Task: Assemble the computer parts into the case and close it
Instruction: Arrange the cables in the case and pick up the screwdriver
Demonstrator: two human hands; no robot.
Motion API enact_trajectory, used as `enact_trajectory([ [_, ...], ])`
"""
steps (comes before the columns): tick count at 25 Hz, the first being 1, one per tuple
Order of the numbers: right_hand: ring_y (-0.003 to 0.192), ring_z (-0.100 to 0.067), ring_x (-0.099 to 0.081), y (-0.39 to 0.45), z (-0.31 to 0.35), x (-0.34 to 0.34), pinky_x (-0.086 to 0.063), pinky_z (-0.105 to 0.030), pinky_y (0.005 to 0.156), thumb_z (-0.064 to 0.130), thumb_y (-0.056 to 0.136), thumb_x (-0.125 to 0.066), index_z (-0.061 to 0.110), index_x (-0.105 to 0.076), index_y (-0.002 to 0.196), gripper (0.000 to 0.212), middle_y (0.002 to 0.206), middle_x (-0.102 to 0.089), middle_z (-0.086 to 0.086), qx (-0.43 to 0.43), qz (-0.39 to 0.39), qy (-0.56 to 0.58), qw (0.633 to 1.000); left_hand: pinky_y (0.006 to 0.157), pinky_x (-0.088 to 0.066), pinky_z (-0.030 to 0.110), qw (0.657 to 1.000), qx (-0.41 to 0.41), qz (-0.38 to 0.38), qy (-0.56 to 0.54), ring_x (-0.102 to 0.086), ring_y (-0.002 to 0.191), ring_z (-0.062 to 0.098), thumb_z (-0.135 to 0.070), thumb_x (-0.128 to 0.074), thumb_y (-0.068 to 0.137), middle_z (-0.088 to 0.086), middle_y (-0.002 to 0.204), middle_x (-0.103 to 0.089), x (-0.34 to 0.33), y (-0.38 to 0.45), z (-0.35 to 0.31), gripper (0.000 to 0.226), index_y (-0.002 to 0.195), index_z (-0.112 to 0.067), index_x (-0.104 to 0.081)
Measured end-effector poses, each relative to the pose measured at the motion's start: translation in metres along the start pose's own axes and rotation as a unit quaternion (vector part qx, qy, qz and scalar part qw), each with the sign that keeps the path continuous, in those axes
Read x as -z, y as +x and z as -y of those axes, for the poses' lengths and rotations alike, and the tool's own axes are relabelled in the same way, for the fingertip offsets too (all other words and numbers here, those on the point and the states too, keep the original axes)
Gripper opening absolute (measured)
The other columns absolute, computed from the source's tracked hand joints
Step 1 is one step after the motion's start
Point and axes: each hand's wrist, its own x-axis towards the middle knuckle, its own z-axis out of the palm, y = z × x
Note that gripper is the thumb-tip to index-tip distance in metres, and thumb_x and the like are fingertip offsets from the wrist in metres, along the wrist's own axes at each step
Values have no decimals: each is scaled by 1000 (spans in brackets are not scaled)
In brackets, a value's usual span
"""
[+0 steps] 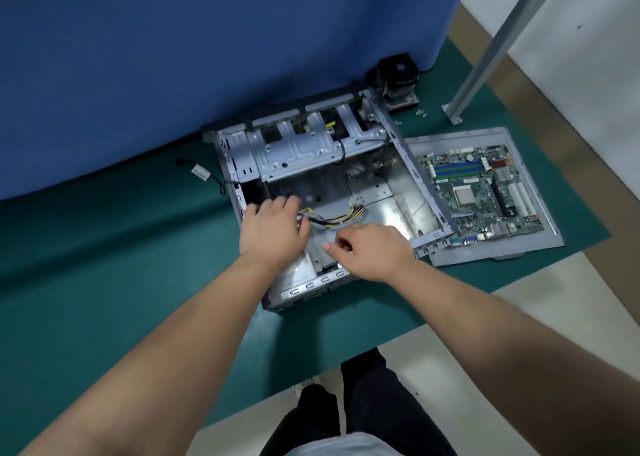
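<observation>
Hands meet inside the open case (408, 192) at frame centre: left hand (273, 229) grips the wire bundle (336, 218), right hand (372, 251) curls loosely, its hold unclear. Motherboard (485, 192) lies right, on a grey panel (540, 237).

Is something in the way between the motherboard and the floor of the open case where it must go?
Yes. The yellow and black cable bundle lies across the case floor, and both hands work there. The motherboard lies outside, right of the case.
</observation>
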Motion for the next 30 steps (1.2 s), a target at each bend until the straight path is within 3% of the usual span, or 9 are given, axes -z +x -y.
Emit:
enact_trajectory([
  [2, 101, -12, -58, 3, -14, 17, -52, -34, 89, 71, 93, -33, 30, -65, 112, 55, 112, -62, 7, 2, -27, 126, 992, 95, -40, 43, 998, 5, -43, -38, -51, 118, 26, -39, -49, 97, 2, 126, -58, 6, 12, 1, 39, 132, -22, -53],
  [5, 122, -18, -49, 20, -64, 45, -43, -37, 107, 41, 99, -54, 16, -50, 140, 48, 135, -51, -4, -77, -183, 43, 979, 108, -37, 48, 998, -15, -59, -15, -39, 138, 33, -26, -57, 94, 9, 150, -44, 21, 49, 1, 51, 144, -23, -45],
  [8, 135, -36, -45, 38, -98, 70, -43, -47, 111, 19, 99, -58, 10, -21, 158, 70, 157, -32, -16, -210, -61, 73, 973, 123, -19, 54, 998, -3, 58, 24, -14, 154, 35, -14, -54, 94, 4, 169, -12, 30, 88, -3, 77, 156, -43, -19],
  [10, 113, -37, -59, 48, -104, 75, -53, -47, 96, 3, 96, -53, 9, -17, 156, 71, 141, -48, -20, -226, 12, 139, 964, 122, -12, 62, 992, 8, 110, 58, -4, 155, 40, -7, -58, 93, -2, 170, 4, 26, 102, -6, 96, 155, -52, 0],
  [13, 87, -34, -63, 53, -108, 69, -56, -45, 73, -9, 89, -48, 7, -25, 147, 65, 100, -57, -12, -222, 8, 134, 966, 118, -14, 70, 989, 10, 112, 94, -4, 153, 46, -5, -67, 91, -1, 170, 10, 19, 109, -8, 111, 154, -53, 11],
  [19, 76, -27, -62, 49, -115, 72, -52, -38, 58, -11, 86, -46, 10, -32, 132, 52, 86, -57, -8, -218, 35, 119, 968, 116, -26, 66, 985, 3, 121, 125, -15, 152, 45, -18, -72, 90, -2, 171, 4, 25, 106, -11, 108, 155, -52, 7],
  [22, 69, -23, -58, 38, -113, 67, -42, -33, 50, -9, 86, -46, 12, -31, 132, 52, 83, -55, -7, -220, 43, 117, 968, 117, -28, 64, 985, -7, 123, 122, -16, 153, 44, -17, -72, 90, -2, 171, 3, 25, 96, -11, 108, 155, -52, 7],
  [25, 67, -22, -55, 28, -111, 60, -37, -33, 47, -8, 86, -46, 13, -30, 130, 52, 81, -54, -6, -225, 51, 110, 967, 117, -26, 64, 985, -10, 126, 119, -15, 153, 45, -6, -65, 90, -1, 171, 2, 26, 84, -14, 107, 156, -52, 6],
  [30, 76, -29, -63, 21, -110, 51, -57, -48, 66, -11, 85, -45, 11, -24, 140, 63, 89, -57, -8, -218, 46, 145, 964, 119, -21, 65, 985, -5, 139, 100, -10, 153, 45, -4, -63, 90, -1, 171, 6, 26, 78, -15, 108, 156, -52, 7],
])
